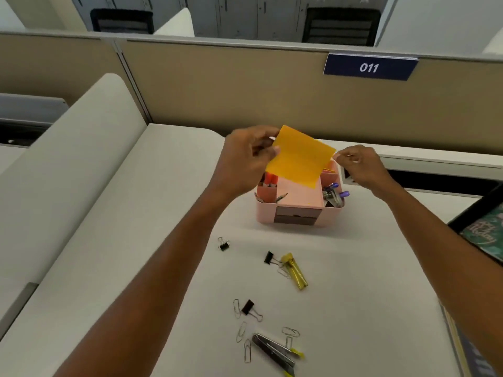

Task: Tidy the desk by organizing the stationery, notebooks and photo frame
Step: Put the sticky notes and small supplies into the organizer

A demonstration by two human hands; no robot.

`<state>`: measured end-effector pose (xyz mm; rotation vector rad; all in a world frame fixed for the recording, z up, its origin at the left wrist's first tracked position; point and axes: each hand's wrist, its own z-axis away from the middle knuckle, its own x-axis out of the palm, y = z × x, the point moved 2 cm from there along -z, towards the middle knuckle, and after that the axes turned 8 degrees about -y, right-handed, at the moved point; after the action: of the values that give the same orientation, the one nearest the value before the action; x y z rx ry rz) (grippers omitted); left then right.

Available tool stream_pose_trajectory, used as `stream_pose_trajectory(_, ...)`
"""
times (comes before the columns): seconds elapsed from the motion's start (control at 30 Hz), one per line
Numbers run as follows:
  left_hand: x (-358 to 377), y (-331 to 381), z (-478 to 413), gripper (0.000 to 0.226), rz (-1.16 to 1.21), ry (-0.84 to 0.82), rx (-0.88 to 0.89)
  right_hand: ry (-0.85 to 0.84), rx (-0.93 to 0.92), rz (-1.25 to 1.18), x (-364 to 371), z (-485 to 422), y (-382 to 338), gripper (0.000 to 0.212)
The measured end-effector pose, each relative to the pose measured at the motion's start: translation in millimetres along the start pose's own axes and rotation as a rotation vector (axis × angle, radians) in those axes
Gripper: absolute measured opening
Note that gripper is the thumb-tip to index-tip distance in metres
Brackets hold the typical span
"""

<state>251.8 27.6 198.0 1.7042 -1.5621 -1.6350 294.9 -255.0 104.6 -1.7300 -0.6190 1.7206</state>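
White matte desk under a beige fabric partition. Above the middle, left hand with curled fingers and thumb pinching the left edge of a thin, square orange-yellow paper sheet; right hand nipping the sheet's right corner between thumb and fingertip. Just below, a pink plastic organiser: orange markers and a pencil in left compartments, purple pens in the right one. Nearer, scattered black binder clips, wire paper clips, a clear yellow tube, a metal cutter.
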Motion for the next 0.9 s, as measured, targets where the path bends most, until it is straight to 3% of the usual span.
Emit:
stream_pose_trajectory(0.23, 59, -28, -106, 0.014, -0.425, -0.045, 0.053, 0.095, -0.044, -0.119, -31, 13, -5, 0.027)
stream_pose_trajectory(0.47, 92, -36, -124, 0.028, -0.645, -0.133, 0.151, 0.172, -0.052, -0.219, -53, 30, 5, 0.017)
stream_pose_trajectory(0.63, 111, -31, -129, 0.028, -0.711, -0.298, 0.183, 0.175, -0.039, -0.259, -58, 37, 12, 0.016)
stream_pose_trajectory(0.9, 113, -29, -128, 0.027, -0.707, -0.301, 0.215, 0.179, 0.019, -0.295, -57, 45, 22, 0.016)
